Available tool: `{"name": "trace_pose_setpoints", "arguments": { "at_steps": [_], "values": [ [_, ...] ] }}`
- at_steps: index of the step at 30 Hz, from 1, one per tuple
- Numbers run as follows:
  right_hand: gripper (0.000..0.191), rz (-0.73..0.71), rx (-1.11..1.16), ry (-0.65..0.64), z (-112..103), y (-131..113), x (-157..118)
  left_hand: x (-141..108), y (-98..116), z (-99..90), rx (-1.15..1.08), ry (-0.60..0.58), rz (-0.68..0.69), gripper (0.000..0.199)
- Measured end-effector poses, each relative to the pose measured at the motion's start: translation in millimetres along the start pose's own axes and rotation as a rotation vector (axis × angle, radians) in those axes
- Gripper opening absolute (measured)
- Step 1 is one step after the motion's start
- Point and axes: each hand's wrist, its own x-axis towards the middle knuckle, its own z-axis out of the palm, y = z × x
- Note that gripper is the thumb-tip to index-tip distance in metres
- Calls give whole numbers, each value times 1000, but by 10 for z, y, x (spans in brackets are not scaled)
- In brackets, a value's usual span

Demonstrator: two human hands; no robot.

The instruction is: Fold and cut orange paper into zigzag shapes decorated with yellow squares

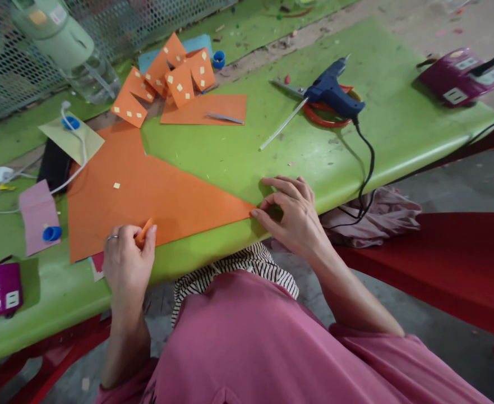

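A large orange sheet (120, 207), like craft foam or paper, lies on the green table and narrows to a point on the right. My right hand (291, 213) has thumb and index finger closed at that pointed tip, its other fingers loosely bent. My left hand (127, 258), a ring on one finger, is closed at the sheet's near edge. A small curled orange piece (144, 232) sticks up between its thumb and fingers; whether it joins the sheet I cannot tell. One tiny pale square (116, 186) rests on the sheet.
Behind the sheet stand folded orange strips (179, 81) with pale squares, beside an orange rectangle (225, 106) carrying tweezers (225, 118). A blue glue gun (333, 92) lies over red-handled scissors (326, 119), its cord hanging off the edge. Purple power boxes (461, 76) and a bottle (74, 56) stand around.
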Motion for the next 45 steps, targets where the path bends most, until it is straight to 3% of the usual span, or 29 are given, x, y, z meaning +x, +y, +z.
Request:
{"name": "trace_pose_setpoints", "arguments": {
  "at_steps": [9,18,29,34,39,45],
  "values": [
    [18,1,0,-6,-17,-16,-2,50,47,-15,7,-49,-89,31],
    [13,-17,11,10,-3,4,-11,61,62,-38,-51,-24,-54,29],
    [3,-21,-16,-5,7,47,-33,66,61,-53,-65,-79,-79,28],
    [11,-65,-26,-11,-8,68,-63,45,43,-39,-48,-48,-43,30],
    [29,-236,-34,-43,-53,172,-152,34,50,-53,-67,-20,-16,32],
    [57,-302,-25,38,-65,187,-201,97,53,-67,-120,-39,160,51]
  ]
}}
